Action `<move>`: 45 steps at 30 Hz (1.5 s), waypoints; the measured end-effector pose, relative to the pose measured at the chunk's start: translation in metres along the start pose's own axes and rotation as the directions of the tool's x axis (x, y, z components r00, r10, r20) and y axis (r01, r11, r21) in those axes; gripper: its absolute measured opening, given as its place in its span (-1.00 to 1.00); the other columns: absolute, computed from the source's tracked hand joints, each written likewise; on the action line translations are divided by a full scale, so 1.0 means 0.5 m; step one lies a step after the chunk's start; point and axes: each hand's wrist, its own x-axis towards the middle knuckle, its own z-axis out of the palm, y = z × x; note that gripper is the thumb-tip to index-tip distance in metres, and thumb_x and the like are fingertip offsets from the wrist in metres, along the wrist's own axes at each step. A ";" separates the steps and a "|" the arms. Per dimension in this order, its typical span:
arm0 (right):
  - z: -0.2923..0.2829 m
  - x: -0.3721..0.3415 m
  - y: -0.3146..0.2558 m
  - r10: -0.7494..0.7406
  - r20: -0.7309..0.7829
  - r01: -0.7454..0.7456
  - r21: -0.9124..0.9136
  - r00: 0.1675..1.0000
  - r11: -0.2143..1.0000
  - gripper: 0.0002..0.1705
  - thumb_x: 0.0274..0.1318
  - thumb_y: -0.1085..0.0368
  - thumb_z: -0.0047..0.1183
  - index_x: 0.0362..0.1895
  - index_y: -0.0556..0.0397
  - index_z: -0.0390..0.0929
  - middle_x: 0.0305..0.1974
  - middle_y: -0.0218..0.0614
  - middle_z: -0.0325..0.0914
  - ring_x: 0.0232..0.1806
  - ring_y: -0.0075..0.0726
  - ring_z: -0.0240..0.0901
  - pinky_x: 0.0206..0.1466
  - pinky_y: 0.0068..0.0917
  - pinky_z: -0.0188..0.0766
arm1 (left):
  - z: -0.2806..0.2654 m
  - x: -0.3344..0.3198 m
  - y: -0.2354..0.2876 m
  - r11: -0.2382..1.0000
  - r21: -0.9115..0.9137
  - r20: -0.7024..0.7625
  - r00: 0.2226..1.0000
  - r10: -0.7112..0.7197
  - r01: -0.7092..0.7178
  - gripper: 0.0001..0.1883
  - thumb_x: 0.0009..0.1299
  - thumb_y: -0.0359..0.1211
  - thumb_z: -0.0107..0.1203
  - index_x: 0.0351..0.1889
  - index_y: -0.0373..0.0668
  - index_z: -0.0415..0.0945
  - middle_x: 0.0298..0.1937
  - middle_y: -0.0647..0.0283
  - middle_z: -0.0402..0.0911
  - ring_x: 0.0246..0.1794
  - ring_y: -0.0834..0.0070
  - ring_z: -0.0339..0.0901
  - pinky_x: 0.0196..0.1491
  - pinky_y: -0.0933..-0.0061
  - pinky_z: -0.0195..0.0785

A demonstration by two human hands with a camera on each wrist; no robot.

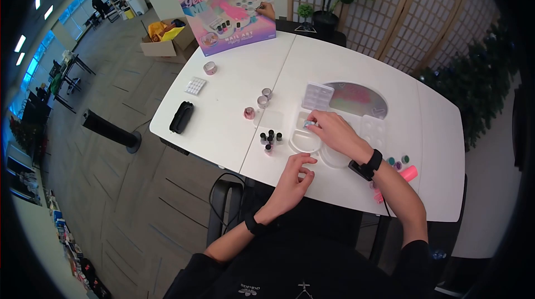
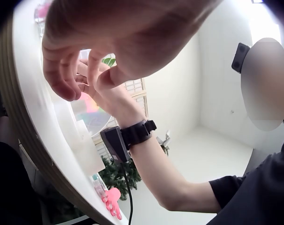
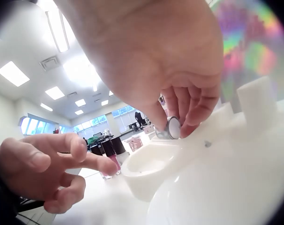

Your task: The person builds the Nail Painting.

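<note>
White plastic is moulded into open compartments in a tray [image 1: 305, 143] on the tabletop [image 1: 225, 123], where a small round pot [image 3: 174, 127] is held above by a person's right hand [image 1: 336, 132]. Its grip is clamped on the pot, which is pinched between thumb and fingers; whether the tray is touched by the pot cannot be told. With the clock centred on that hand in the head view, the left hand [image 1: 290, 183] is seen at seven o'clock near the tray's front edge, its grip apart, the fingers loosely bent. Dark-capped polish bottles [image 1: 271, 138] are clustered at nine o'clock, and two clear pots [image 1: 262, 101] are set side by side at ten. A nail art box [image 1: 228, 12] is stood between ten and eleven, well apart. A shimmering oval panel [image 1: 362, 99] is raised at one, and a bright pink object [image 1: 409, 173] is placed at four.
</note>
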 end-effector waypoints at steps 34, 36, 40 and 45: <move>0.038 0.041 -0.005 -0.072 0.016 0.074 -0.261 0.997 0.963 -0.79 0.45 0.31 0.10 -0.17 0.20 0.69 -0.24 0.08 0.74 -0.12 0.29 0.71 -0.03 0.10 0.61 | -0.056 -0.015 0.048 0.977 0.156 -0.029 0.988 0.148 -0.142 -0.70 0.61 -0.60 -0.01 0.19 -0.18 0.61 0.40 0.16 0.45 0.06 0.45 0.61 0.02 0.42 0.57; 0.037 0.040 -0.003 -0.076 -0.007 0.072 -0.223 0.997 0.972 -0.79 0.45 0.31 0.09 -0.15 0.21 0.69 -0.23 0.08 0.73 -0.11 0.29 0.70 -0.02 0.10 0.60 | -0.090 -0.016 0.076 0.973 0.153 -0.059 0.981 0.186 -0.175 -0.72 0.60 -0.62 -0.01 0.14 -0.21 0.64 0.36 0.20 0.50 0.00 0.48 0.61 -0.03 0.44 0.56; 0.031 0.041 0.000 -0.072 0.011 0.073 -0.194 0.997 0.978 -0.79 0.45 0.33 0.08 -0.13 0.23 0.69 -0.22 0.10 0.73 -0.11 0.31 0.70 0.00 0.11 0.60 | -0.175 0.012 0.108 0.956 0.181 -0.222 0.937 0.268 -0.230 -0.77 0.66 -0.59 -0.03 0.08 -0.24 0.65 0.19 0.29 0.62 -0.12 0.57 0.59 -0.10 0.51 0.47; 0.033 0.041 0.006 -0.075 0.022 0.078 -0.175 0.997 0.981 -0.80 0.45 0.37 0.06 -0.13 0.24 0.69 -0.20 0.11 0.74 -0.10 0.31 0.70 0.01 0.11 0.59 | -0.283 0.075 0.074 0.942 0.298 -0.367 0.893 0.261 -0.153 -0.78 0.70 -0.51 -0.03 0.09 -0.20 0.66 0.13 0.34 0.67 -0.10 0.56 0.63 -0.08 0.48 0.48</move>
